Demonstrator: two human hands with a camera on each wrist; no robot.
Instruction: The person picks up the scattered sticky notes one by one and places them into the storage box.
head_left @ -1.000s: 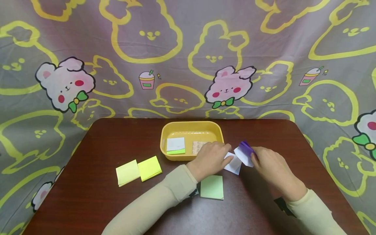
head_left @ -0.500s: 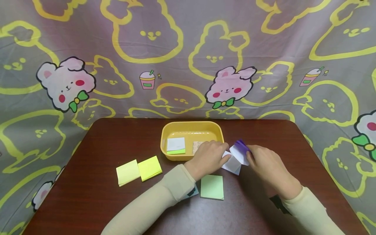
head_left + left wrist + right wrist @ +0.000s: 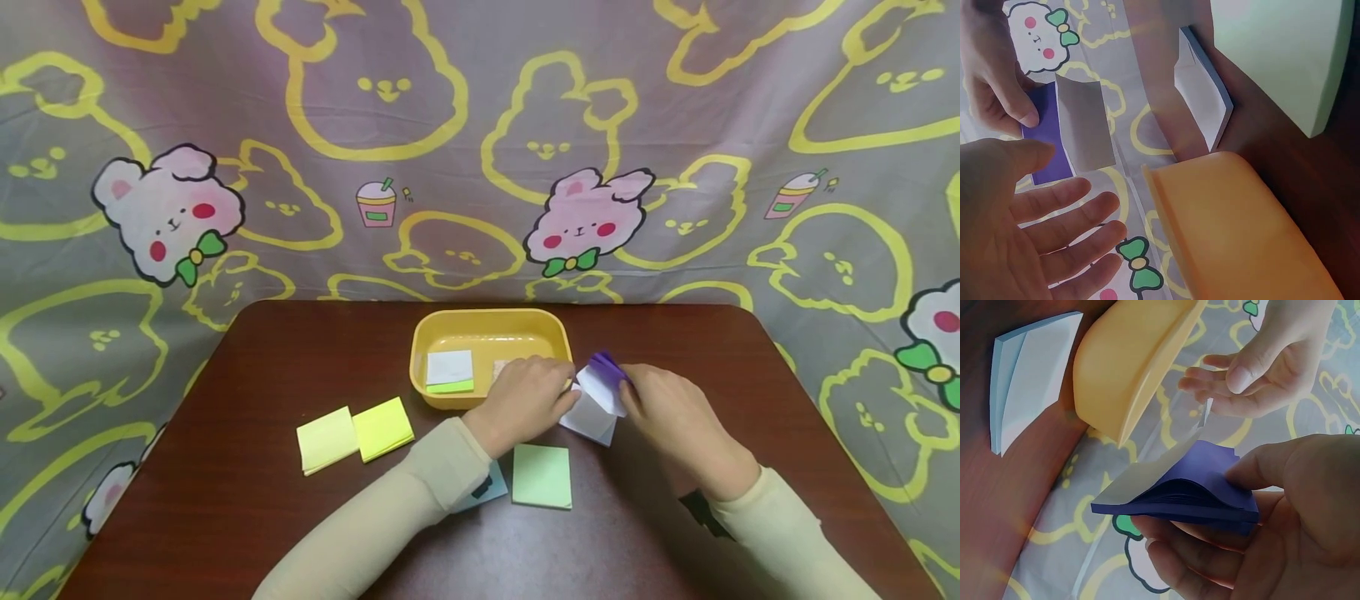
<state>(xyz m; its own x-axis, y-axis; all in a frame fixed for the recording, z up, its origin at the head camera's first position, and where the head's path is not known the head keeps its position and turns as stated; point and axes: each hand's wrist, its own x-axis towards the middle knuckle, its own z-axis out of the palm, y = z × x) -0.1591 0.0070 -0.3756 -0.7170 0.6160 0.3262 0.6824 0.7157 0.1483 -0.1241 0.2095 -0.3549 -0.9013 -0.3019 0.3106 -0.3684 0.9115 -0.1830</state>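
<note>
My right hand (image 3: 675, 425) pinches a purple sticky-note pad (image 3: 1207, 472) between thumb and fingers, beside the yellow tray's right end. A white cover sheet (image 3: 1088, 125) folds back from the pad, and the purple notes bow upward in the right wrist view. Close to this pad is my left hand (image 3: 525, 402), its fingers spread and loosely bent in the left wrist view, with no grip on anything. Below the purple pad, a white-covered pad with a blue edge (image 3: 590, 418) lies on the table, its cover partly lifted.
The yellow tray (image 3: 490, 318) stands at the table's back, holding a white-and-green pad (image 3: 450, 368) and a patterned pad (image 3: 499, 367) partly behind my left hand. Two yellow pads (image 3: 327, 440) lie left. Nearer me are a pale green pad (image 3: 542, 477) and a blue one (image 3: 486, 490).
My right hand has carried the purple pad a little left and back, toward the tray. My left hand has drifted slightly left, baring more of the blue pad.
</note>
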